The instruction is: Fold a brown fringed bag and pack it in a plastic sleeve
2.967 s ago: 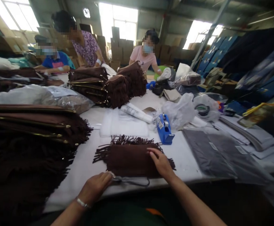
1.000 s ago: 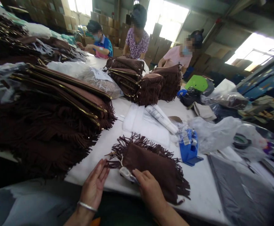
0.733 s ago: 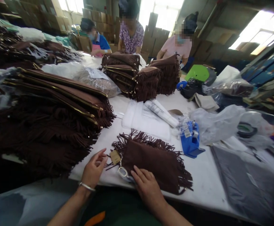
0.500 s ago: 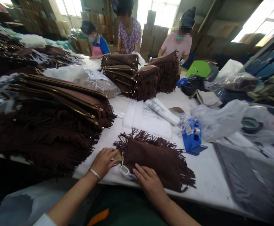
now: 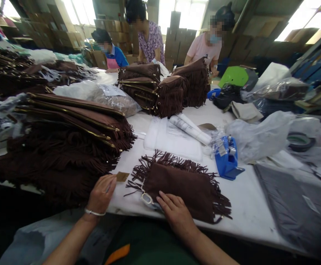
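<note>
A dark brown fringed pouch lies flat on the white table, with a pale metal ring at its lower left corner. My right hand rests on the pouch's lower left part, its fingers stretched out. Left of the pouch, my left hand pinches a small tan card by its left end. That hand is beside a tall stack of brown fringed bags with gold zippers.
Printed sheets lie behind the pouch, a blue tape dispenser to its right. A grey flat package is at the right edge. More fringed bags stand farther back, where three people are at the table.
My left hand has moved left, away from the pouch, with the tan card in its fingers. My right hand has stayed on the pouch.
</note>
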Available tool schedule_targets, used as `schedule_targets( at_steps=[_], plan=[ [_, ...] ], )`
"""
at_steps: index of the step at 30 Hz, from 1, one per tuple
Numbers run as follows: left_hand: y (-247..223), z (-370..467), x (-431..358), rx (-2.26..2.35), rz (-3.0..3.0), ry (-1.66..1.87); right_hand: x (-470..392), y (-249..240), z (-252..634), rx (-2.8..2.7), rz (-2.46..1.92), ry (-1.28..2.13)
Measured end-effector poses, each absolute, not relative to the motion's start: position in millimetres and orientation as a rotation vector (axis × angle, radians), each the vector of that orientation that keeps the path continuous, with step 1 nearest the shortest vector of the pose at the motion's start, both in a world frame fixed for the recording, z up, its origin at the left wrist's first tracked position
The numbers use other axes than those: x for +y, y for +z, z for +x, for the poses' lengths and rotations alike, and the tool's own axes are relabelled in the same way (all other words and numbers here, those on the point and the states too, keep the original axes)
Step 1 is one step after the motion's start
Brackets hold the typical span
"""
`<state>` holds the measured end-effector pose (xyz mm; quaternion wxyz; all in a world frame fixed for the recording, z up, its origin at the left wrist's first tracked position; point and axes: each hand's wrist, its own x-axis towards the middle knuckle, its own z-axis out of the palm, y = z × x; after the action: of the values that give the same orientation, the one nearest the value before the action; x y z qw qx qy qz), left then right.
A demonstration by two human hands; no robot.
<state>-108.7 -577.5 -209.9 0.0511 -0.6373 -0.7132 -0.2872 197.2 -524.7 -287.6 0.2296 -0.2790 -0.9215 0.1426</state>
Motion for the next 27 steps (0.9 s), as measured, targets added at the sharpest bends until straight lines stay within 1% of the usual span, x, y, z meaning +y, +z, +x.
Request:
schedule_targets(
  at_steps=[2,4,6,8,11,13,14,16,19,21,24,27],
  plan=[
    [-198,-108,-581,-2.234,-1.717,-0.951,-525,-283,198,-2.517,-0.777,0.480],
    [-185,-92,-576,-2.260,-1.643,-0.995,-523,-277,202,-2.481,-0.763,0.625],
    [-174,-60,-563,-2.157,-1.779,-1.037,-519,-271,211,-2.374,-0.761,0.787],
    [-168,-20,-545,-1.923,-2.056,-1.041,-510,-266,224,-2.176,-0.844,0.893],
    [-170,28,-524,-1.690,-2.472,-0.892,-498,-258,246,-1.893,-1.043,0.846],
    [-176,35,-524,-1.697,-2.629,-0.866,-496,-251,252,-1.890,-1.074,0.741],
    [-179,30,-528,-1.778,-2.634,-0.917,-498,-247,252,-1.960,-1.036,0.702],
    [-185,4,-543,-2.158,-2.433,-1.103,-507,-243,242,-2.198,-0.878,0.667],
    [-194,-41,-576,-2.972,-1.641,-1.383,-521,-249,216,-2.504,-0.736,0.673],
    [-201,-55,-600,-3.309,-1.171,-1.695,-527,-260,203,-2.604,-0.795,0.680],
    [-215,-42,-623,-3.525,-0.664,-2.325,-524,-277,196,-2.703,-0.840,0.666],
    [-225,-15,-624,-3.516,-0.315,-2.729,-514,-283,196,-2.761,-0.858,0.553]
  ],
)
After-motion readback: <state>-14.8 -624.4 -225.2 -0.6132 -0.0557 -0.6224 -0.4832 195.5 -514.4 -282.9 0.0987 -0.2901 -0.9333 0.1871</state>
